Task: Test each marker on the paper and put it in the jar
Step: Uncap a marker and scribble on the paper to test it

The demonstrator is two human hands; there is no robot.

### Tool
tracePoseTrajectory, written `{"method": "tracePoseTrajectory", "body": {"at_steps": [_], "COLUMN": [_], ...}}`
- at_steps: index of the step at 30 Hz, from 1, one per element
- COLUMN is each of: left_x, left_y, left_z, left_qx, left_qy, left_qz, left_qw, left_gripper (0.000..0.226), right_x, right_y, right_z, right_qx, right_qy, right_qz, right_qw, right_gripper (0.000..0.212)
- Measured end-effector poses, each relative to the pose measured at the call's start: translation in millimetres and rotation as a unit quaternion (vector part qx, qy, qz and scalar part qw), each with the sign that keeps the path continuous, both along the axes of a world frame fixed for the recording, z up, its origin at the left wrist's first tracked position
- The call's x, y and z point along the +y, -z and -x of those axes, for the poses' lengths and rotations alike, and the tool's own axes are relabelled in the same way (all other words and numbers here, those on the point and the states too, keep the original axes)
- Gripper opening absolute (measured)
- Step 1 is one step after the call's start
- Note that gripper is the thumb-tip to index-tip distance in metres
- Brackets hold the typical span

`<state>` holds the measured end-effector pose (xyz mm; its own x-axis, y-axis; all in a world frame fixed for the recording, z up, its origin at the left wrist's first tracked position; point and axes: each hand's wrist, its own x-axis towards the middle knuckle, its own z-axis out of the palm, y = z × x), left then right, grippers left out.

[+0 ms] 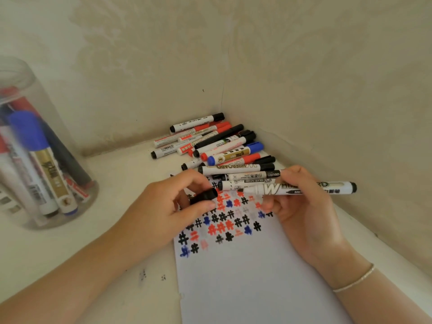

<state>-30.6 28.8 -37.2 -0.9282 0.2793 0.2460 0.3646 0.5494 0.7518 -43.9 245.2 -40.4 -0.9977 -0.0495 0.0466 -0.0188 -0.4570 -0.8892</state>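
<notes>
The right hand (pixel 306 206) grips an uncapped marker (pixel 301 188) printed "WHITEBOARD" above the paper (pixel 245 277). The left hand (pixel 168 206) pinches its black cap (pixel 203 196). The jar (pixel 35 160) stands far left.

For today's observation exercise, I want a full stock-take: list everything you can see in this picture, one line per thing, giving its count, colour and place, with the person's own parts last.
Jar: one, clear plastic, far left on the table, holding several markers (blue, red and black caps; exact count unclear).
Pile of markers: many, white barrels with black, red and blue caps, lying in the corner by the wall.
Paper: one, white sheet, centre of the table, covered at its top with black, red and blue hash marks.
Uncapped marker: one, white with black end, held above the paper.
Cap: one, black, held above the paper.
Table: one, off-white, with small ink smudges.
Bracelet: one, silver, right wrist.
Left hand: pinches the cap.
Right hand: grips the uncapped marker.
</notes>
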Motion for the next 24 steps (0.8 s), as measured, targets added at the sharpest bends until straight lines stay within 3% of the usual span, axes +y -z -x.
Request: {"method": "tracePoseTrajectory", "body": {"at_steps": [8, 18, 21, 24], "left_x": [1.2, 5.1, 6.6, 9.5], "left_y": [4.5, 8.2, 8.3, 3.0], "left_z": [3.6, 1.8, -0.6, -3.8], "left_qx": [-0.046, -0.005, -0.003, -0.062], "left_qy": [-0.003, 0.034, 0.082, 0.092], "left_qz": [-0.038, -0.004, 0.010, -0.064], "left_qw": [0.998, 0.999, 0.997, 0.992], "left_gripper": [0.024, 0.020, 0.027, 0.023], "right_x": [-3.9, -5.0, -2.5, 0.4], "right_y": [0.1, -0.3, -0.4, -1.6], "right_z": [-1.0, -5.5, -3.8, -1.4], "right_qx": [0.020, 0.039, 0.059, 0.051], "right_qy": [-0.023, -0.067, -0.117, -0.162], "right_qz": [-0.063, -0.215, -0.206, -0.102], "right_qw": [0.998, 0.974, 0.970, 0.980], "right_gripper": [0.031, 0.015, 0.016, 0.038]}}
